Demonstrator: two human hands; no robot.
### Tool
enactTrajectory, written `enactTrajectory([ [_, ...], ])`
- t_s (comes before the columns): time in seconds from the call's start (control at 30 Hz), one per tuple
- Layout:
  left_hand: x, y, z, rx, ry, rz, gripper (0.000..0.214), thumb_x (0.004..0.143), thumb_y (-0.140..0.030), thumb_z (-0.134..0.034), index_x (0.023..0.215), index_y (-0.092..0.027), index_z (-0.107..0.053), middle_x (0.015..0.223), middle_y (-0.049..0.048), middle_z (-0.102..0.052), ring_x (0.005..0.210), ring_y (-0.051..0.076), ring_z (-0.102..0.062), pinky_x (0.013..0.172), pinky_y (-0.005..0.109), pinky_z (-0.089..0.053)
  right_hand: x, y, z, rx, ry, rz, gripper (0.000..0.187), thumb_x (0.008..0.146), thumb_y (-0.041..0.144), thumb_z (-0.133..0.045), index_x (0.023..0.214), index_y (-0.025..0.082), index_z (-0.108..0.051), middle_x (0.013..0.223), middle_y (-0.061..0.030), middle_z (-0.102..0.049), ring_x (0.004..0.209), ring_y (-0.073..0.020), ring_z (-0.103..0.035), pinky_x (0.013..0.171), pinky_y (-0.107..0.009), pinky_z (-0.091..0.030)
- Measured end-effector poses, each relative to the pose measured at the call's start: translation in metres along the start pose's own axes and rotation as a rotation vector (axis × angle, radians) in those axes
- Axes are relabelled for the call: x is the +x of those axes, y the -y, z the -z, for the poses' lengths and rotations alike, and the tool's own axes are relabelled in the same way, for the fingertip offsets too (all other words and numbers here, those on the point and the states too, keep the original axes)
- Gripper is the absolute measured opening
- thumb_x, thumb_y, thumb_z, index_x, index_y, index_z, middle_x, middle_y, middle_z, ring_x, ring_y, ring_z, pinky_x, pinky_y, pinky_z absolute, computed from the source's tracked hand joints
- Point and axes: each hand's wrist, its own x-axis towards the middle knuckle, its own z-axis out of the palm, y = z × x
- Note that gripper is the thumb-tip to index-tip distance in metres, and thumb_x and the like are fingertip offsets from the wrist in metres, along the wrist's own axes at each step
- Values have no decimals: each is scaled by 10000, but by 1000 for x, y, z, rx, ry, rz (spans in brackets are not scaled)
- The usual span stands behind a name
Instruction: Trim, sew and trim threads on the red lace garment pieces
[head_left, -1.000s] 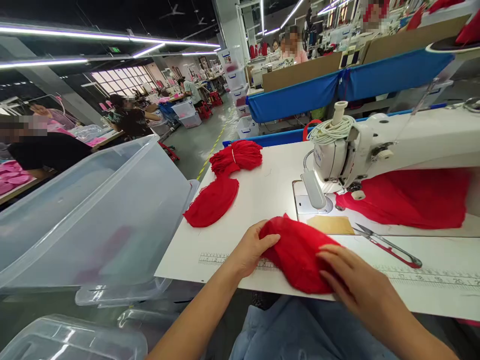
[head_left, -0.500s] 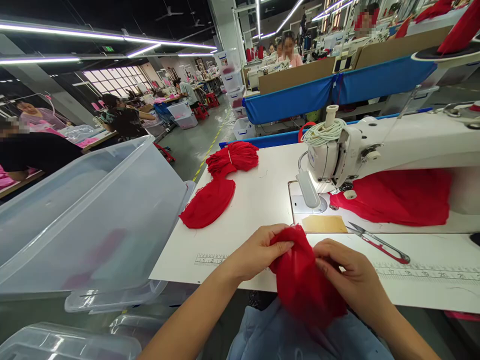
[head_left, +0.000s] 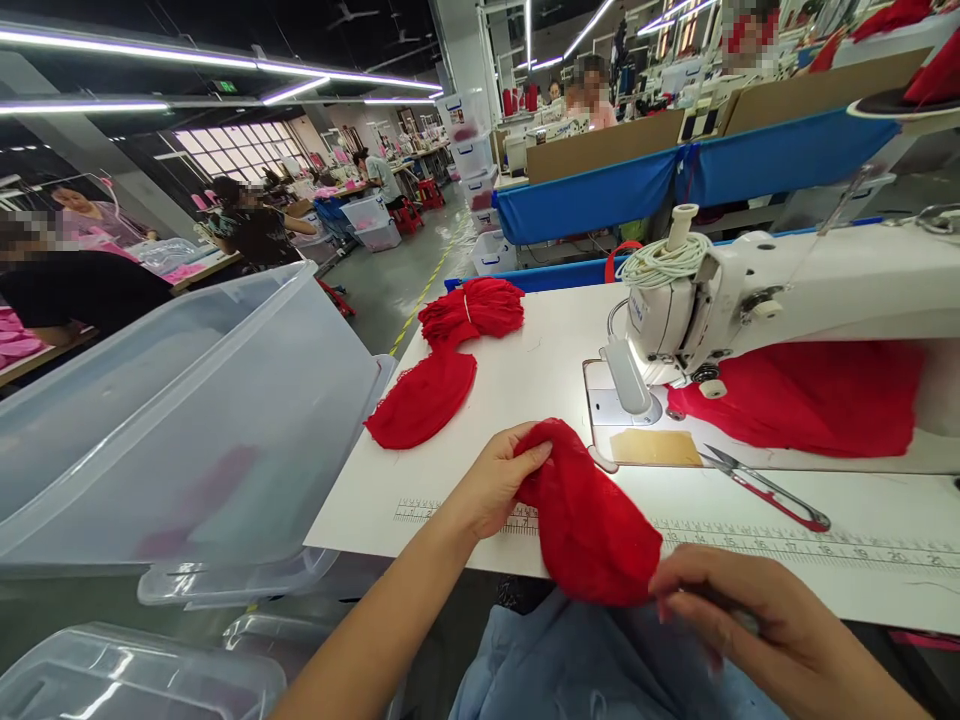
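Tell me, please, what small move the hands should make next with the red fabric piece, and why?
Probably lift the red fabric piece onto the table and flatten it: the left hand pinches its upper edge, the blurred right hand touches its lower end, which hangs off the table's front edge.

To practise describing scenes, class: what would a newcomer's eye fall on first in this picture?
The bright red cloth at the near edge of the table stands out first, gripped by the left hand, the right hand at its lower end. Behind it sits a white sewing machine with more red fabric under its arm. A big clear plastic bin fills the left side.
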Motion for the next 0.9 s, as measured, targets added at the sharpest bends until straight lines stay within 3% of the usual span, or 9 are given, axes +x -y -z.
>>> enactTrajectory([
  [0.1,-4,0,-15,-59,18,-8,399,633,-396,-837,923,-154,-708,750,22,-671,591,98,-576,514,181,-406,22,7,-12,-3,-115,49,201,882,450,-599,883,263,-671,670,21,-617,506,-122,-528,458,-215,-414],
  [0.17,-9,1,-23,-114,57,-30,367,662,-374,-823,927,-149,-705,762,32,-681,629,104,-595,559,186,-434,31,5,-22,-37,-256,66,244,851,468,-625,943,245,-665,666,21,-624,516,-129,-542,461,-215,-431],
  [0.3,-15,8,-34,-153,122,-60,328,701,-388,-801,869,-123,-706,754,50,-685,700,125,-616,666,215,-469,43,-3,-38,-43,-428,29,345,891,478,-538,668,215,-563,500,42,-489,439,-122,-452,416,-221,-380],
  [0.5,-4,15,-33,-234,-18,-78,340,635,-399,-845,737,-117,-687,647,8,-637,598,89,-546,596,197,-416,47,-9,-37,-105,-376,95,345,937,404,-506,657,209,-551,542,35,-511,482,-115,-473,458,-209,-387],
  [0.63,7,20,-34,-362,-91,-127,351,562,-372,-885,658,-114,-666,614,-6,-623,577,76,-520,592,195,-412,43,-9,-43,-173,-340,278,360,963,278,-467,613,218,-408,528,58,-417,445,-88,-417,435,-199,-334],
  [0.77,16,26,-36,-445,-117,-121,383,476,-341,-920,581,-112,-632,564,-7,-605,555,75,-515,579,196,-422,39,-8,-52,-202,-306,432,310,958,171,-425,655,223,-387,561,59,-404,454,-82,-406,446,-206,-315],
  [0.9,22,29,-32,-466,-132,-82,406,441,-335,-939,622,-111,-653,584,-8,-621,551,75,-532,577,191,-446,42,-12,-47,-191,-315,369,330,971,217,-431,644,223,-390,552,58,-412,455,-85,-418,447,-203,-333],
])
